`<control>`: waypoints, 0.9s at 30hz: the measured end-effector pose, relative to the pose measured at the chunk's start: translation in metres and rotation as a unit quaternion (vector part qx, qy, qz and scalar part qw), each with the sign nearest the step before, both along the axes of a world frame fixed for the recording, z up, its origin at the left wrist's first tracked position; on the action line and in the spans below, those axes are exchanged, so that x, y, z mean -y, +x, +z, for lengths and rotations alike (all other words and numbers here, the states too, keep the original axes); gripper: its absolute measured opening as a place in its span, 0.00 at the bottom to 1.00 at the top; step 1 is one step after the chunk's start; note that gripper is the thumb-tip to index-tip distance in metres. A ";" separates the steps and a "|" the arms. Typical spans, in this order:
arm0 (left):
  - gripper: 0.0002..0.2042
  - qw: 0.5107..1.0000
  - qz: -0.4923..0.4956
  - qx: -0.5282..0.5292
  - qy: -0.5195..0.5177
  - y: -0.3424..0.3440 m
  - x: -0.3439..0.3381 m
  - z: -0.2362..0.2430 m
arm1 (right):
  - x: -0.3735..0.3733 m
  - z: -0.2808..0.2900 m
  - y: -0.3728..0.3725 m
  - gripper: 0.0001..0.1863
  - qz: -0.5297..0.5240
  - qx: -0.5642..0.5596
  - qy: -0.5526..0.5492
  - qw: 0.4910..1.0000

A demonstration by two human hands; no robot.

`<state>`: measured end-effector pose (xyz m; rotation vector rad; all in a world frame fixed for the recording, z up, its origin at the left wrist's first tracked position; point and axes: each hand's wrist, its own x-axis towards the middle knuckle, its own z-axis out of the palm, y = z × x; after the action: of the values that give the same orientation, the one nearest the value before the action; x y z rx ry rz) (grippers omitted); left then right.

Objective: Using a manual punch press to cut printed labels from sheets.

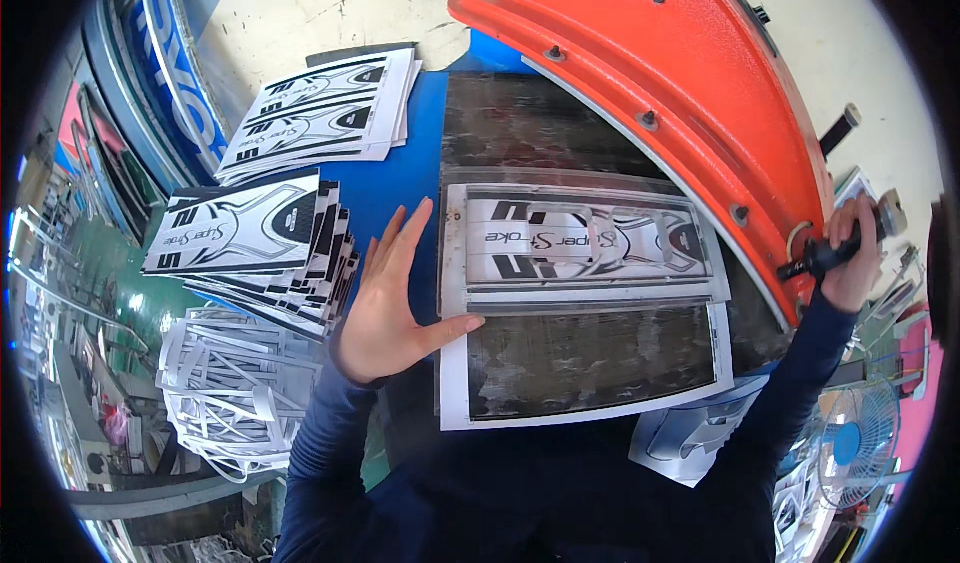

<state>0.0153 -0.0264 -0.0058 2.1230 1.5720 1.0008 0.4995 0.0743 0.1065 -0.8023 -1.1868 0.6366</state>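
In the head view, the work looks to be at the pressing stage. A clear framed plate (590,294) lies over the printed, white-edged sheet (455,385) on a dark board (500,113), in the middle of the blue table (424,128). The red press arm (680,93) covers the board's far right corner, its curved edge close to the plate's right end.

The right hand (853,255) is out to the far right, closed around the dark handle (832,257) near the arm's near end, its forearm rising steeply from the near edge. The left hand (385,308) is wide and holds nothing: fingers point away, thumb stretched right over the sheet's left margin, just by the plate's near left corner (I cannot tell whether it presses there).

As I judge it, the next move calls for the plate lying true on the print, and that thumb well clear before the red arm swings across.

Left of the hand are a fanned stack of printed pieces (235,225), more printed sheets (305,123) beyond it, and a pile of white offcuts (235,393) nearer.
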 end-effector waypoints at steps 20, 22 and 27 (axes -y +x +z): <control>0.55 1.000 -0.010 0.018 -0.011 0.000 -0.003 0.001 | -0.100 -0.029 0.057 0.21 -0.491 0.242 0.119 0.828; 0.55 0.999 -0.012 0.023 -0.020 -0.001 -0.005 0.000 | -0.072 -0.049 -0.003 0.30 -0.437 0.316 0.163 0.826; 0.55 0.999 -0.015 0.029 -0.014 -0.001 -0.005 -0.001 | 0.024 -0.052 -0.107 0.24 0.021 0.631 0.032 0.775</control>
<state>0.0144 -0.0211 -0.0066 2.0740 1.5136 1.0142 0.3922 0.0507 0.0542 -1.1834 -2.4318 -0.0240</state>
